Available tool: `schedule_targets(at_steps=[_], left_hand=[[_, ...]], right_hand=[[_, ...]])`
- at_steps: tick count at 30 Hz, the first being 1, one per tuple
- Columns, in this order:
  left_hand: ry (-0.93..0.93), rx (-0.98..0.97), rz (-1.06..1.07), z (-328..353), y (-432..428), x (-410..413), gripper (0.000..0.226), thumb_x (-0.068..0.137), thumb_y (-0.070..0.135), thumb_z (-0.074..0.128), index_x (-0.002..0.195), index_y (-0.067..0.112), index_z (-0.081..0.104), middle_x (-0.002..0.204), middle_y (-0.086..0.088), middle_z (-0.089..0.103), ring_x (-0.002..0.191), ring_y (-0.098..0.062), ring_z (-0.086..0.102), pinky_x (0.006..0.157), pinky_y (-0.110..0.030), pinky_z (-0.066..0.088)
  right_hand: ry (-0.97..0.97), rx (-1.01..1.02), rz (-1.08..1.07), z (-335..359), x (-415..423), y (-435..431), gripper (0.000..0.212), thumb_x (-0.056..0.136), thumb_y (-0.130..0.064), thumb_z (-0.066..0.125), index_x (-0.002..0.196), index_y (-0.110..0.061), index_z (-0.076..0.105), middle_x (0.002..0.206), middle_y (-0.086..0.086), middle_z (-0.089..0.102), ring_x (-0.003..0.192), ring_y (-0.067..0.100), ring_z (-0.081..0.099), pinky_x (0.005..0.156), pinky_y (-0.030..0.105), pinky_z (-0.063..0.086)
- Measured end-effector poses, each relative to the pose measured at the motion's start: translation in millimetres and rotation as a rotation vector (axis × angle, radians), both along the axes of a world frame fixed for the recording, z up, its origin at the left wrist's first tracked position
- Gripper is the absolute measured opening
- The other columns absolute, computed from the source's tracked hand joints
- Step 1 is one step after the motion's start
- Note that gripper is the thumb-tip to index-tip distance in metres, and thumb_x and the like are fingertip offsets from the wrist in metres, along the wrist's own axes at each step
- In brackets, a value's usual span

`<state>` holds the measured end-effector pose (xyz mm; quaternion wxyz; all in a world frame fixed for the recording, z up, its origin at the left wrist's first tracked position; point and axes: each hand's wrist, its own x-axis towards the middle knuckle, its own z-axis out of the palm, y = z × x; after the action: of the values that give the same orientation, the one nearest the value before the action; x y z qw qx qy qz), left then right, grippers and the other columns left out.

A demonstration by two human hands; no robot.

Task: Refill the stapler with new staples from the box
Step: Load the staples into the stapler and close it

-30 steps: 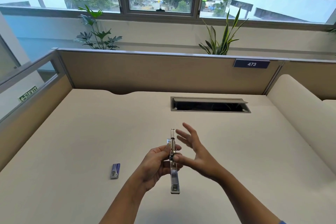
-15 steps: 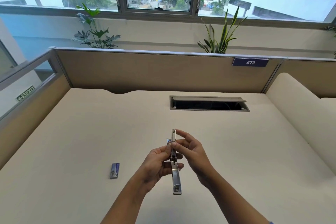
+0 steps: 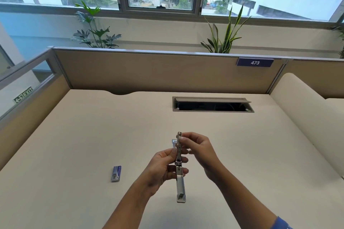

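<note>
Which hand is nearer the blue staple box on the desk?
Left. The left hand holds the stapler, right of the staple box; the right hand pinches it farther right.

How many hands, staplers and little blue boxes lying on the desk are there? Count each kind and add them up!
Hands: 2, the left hand and the right hand
Stapler: 1
Blue box on the desk: 1
Total: 4
</note>
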<state>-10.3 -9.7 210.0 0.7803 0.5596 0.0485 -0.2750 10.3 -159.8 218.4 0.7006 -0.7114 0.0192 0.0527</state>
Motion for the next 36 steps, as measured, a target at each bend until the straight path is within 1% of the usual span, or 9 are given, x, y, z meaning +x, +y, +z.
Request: schedule_targets(at_steps=[8, 11, 15, 19, 22, 25, 28, 31, 36], left_hand=[[-0.001, 0.030, -0.005, -2, -7, -4, 0.029, 0.089, 0.037, 0.055, 0.088, 0.017, 0.075, 0.083, -0.005, 0.071, 0.067, -0.025, 0.069, 0.062, -0.029, 0.057], [0.021, 0.012, 0.014, -3, -9, -3, 0.029, 0.095, 0.031, 0.051, 0.090, 0.014, 0.074, 0.086, -0.008, 0.070, 0.065, -0.025, 0.068, 0.061, -0.029, 0.057], [0.030, 0.014, 0.008, -4, -9, -1, 0.029, 0.096, 0.029, 0.051, 0.094, 0.010, 0.072, 0.084, -0.008, 0.068, 0.063, -0.025, 0.067, 0.059, -0.029, 0.057], [0.064, -0.011, 0.019, -6, -10, -1, 0.029, 0.097, 0.026, 0.050, 0.092, 0.008, 0.073, 0.080, -0.008, 0.067, 0.060, -0.024, 0.067, 0.057, -0.028, 0.057], [0.076, -0.012, 0.037, -7, -9, 1, 0.028, 0.097, 0.025, 0.050, 0.094, 0.006, 0.071, 0.078, -0.008, 0.067, 0.058, -0.023, 0.066, 0.057, -0.028, 0.057], [0.083, -0.001, 0.034, -8, -8, 2, 0.029, 0.098, 0.024, 0.049, 0.101, 0.003, 0.070, 0.079, -0.008, 0.066, 0.058, -0.022, 0.066, 0.056, -0.027, 0.057], [0.092, 0.005, 0.027, -8, -9, 2, 0.030, 0.098, 0.024, 0.049, 0.103, 0.003, 0.069, 0.081, -0.009, 0.066, 0.059, -0.022, 0.067, 0.057, -0.027, 0.057], [0.103, 0.016, 0.015, -9, -9, 3, 0.030, 0.099, 0.025, 0.049, 0.102, 0.004, 0.070, 0.079, -0.008, 0.067, 0.059, -0.022, 0.067, 0.058, -0.027, 0.057], [0.128, 0.072, -0.031, -13, -9, 1, 0.030, 0.099, 0.027, 0.049, 0.099, 0.005, 0.069, 0.079, -0.008, 0.068, 0.059, -0.021, 0.067, 0.058, -0.027, 0.057]], right_hand=[[-0.034, -0.142, -0.138, -3, 2, 11, 0.024, 0.091, -0.018, 0.057, 0.070, -0.010, 0.065, 0.063, -0.002, 0.067, 0.051, 0.006, 0.058, 0.049, 0.020, 0.048], [-0.039, -0.176, -0.171, -6, 2, 14, 0.027, 0.094, -0.023, 0.057, 0.071, -0.011, 0.064, 0.061, -0.004, 0.065, 0.057, 0.009, 0.061, 0.056, 0.028, 0.052], [-0.020, -0.110, -0.143, -6, 1, 12, 0.033, 0.096, -0.028, 0.055, 0.072, -0.007, 0.062, 0.058, -0.006, 0.062, 0.051, 0.007, 0.055, 0.050, 0.018, 0.046], [0.057, -0.091, -0.067, -6, 2, 6, 0.039, 0.100, -0.036, 0.048, 0.082, -0.006, 0.063, 0.061, -0.007, 0.063, 0.057, 0.006, 0.055, 0.058, 0.019, 0.045], [0.113, -0.074, 0.020, -6, 1, 2, 0.023, 0.096, -0.032, 0.052, 0.087, -0.017, 0.066, 0.066, -0.011, 0.064, 0.067, 0.008, 0.057, 0.069, 0.028, 0.042], [0.129, -0.074, 0.057, -8, 0, 0, 0.010, 0.087, -0.027, 0.057, 0.087, -0.022, 0.065, 0.064, -0.014, 0.063, 0.064, 0.006, 0.056, 0.069, 0.029, 0.041], [0.129, -0.081, 0.057, -9, 0, 0, 0.010, 0.088, -0.019, 0.058, 0.087, -0.020, 0.067, 0.064, -0.013, 0.063, 0.060, 0.004, 0.054, 0.069, 0.028, 0.041], [0.156, -0.096, 0.061, -10, 1, -2, 0.012, 0.082, -0.024, 0.058, 0.086, -0.020, 0.068, 0.062, -0.013, 0.063, 0.059, 0.003, 0.055, 0.067, 0.027, 0.041], [0.216, -0.152, 0.061, -16, 5, -6, 0.016, 0.086, -0.020, 0.057, 0.075, -0.015, 0.066, 0.056, -0.009, 0.063, 0.052, 0.005, 0.053, 0.062, 0.025, 0.041]])
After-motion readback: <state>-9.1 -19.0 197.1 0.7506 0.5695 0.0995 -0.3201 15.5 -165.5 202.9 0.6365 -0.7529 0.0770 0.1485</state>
